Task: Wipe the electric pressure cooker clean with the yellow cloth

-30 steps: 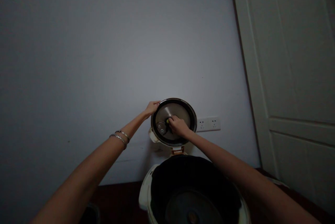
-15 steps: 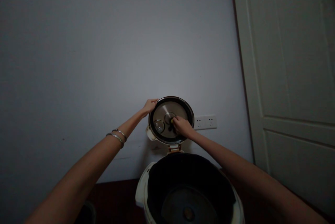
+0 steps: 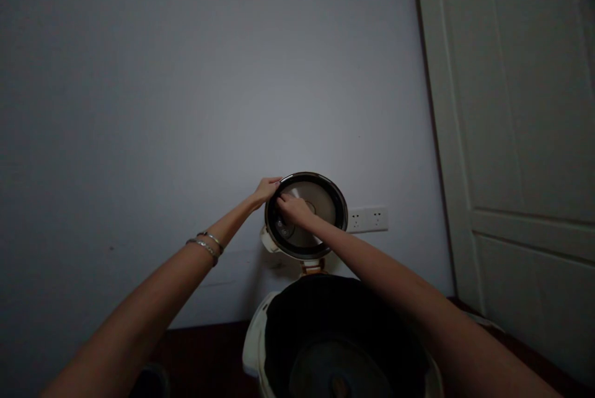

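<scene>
An electric pressure cooker stands in front of me with its lid swung up on the hinge at the back. The lid's round metal inner face, with a dark sealing ring, is turned toward me. My left hand grips the lid's rim at its upper left. Against the left part of the inner face, just above the small valve fitting, my right hand presses with closed fingers. Whatever lies in those fingers is hidden. Below, the cooker's dark interior shows a round centre piece at its bottom.
Behind the lid is a pale wall with a white socket panel just right of the lid. A panelled white door rises on the right. The cooker rests on a dark red surface; a dark round object sits at lower left.
My right hand has moved left and slightly up across the lid's inner face, from its centre. A small yellowish bit seen at its fingertips is now hidden. My left hand keeps its hold.
</scene>
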Demonstrator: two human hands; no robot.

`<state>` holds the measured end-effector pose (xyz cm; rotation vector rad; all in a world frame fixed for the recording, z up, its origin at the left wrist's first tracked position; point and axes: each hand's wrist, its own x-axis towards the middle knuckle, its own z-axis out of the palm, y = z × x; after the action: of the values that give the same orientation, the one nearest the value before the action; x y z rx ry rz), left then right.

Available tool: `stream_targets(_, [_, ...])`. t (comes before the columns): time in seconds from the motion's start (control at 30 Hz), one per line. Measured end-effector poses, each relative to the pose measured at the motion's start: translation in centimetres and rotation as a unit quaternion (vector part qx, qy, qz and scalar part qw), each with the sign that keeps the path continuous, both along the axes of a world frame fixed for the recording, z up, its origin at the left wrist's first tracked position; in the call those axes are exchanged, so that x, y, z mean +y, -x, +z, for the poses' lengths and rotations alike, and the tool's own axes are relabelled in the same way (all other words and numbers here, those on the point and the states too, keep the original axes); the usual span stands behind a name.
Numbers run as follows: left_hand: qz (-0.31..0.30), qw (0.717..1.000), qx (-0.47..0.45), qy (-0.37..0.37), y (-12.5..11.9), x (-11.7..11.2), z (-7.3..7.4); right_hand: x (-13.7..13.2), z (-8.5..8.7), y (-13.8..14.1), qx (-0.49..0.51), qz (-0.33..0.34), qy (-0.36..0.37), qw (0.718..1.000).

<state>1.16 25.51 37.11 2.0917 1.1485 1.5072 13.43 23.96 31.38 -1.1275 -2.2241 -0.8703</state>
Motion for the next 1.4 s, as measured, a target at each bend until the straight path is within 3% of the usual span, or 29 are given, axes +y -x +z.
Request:
stream_targets(0.2, [-0.019,1.000,0.013,0.009,0.0,-0.4,-0.1,0.1,3.1,-4.9,0.010,-0.061,-0.025,0.998])
stream_targets(0.3, [-0.022,1.000,0.010,0.002,0.0,-0.4,-0.2,0.0,3.4,-7.4,0.010,-0.097,-0.013,0.995])
stream_targets(0.4, [-0.022,1.000,0.006,-0.003,-0.1,-0.3,-0.2,-0.5,1.9,-9.1,0.009,-0.131,0.011,0.991])
stream_targets(0.53, [-0.022,1.000,0.002,-0.003,-0.2,-0.4,-0.1,-1.9,-2.0,-9.4,-0.025,-0.133,0.067,0.989])
stream_targets(0.67, [-0.010,1.000,-0.002,-0.013,-0.3,-0.5,0.0,-3.0,-5.4,-6.8,-0.065,-0.088,0.113,0.988])
stream_targets(0.8, [-0.005,1.000,-0.004,-0.011,-0.3,-0.2,0.0,-3.3,-6.4,-3.2,-0.057,-0.051,0.115,0.990])
stream_targets(0.9, [-0.003,1.000,-0.002,-0.005,-0.2,0.2,-0.1,-2.9,-6.2,-2.3,-0.039,-0.043,0.113,0.992])
stream_targets(0.97, [0.000,1.000,-0.002,-0.002,-0.1,0.5,-0.2,-2.6,-6.0,-3.0,-0.030,-0.048,0.116,0.992])
stream_targets(1.1, [0.000,1.000,-0.007,-0.003,0.0,0.5,-0.1,-1.8,-4.8,-7.2,0.005,-0.095,0.103,0.990])
stream_targets(1.23, [-0.008,1.000,-0.008,-0.006,-0.1,0.0,-0.1,-1.0,-2.3,-10.3,0.057,-0.145,0.068,0.986])
stream_targets(1.3, [-0.009,1.000,-0.007,-0.005,-0.1,-0.2,-0.1,-0.6,-0.9,-9.9,0.071,-0.147,0.050,0.985])
stream_targets(1.4, [-0.014,1.000,0.001,-0.004,-0.2,-0.4,-0.1,-0.4,0.6,-6.8,0.072,-0.118,0.025,0.990])
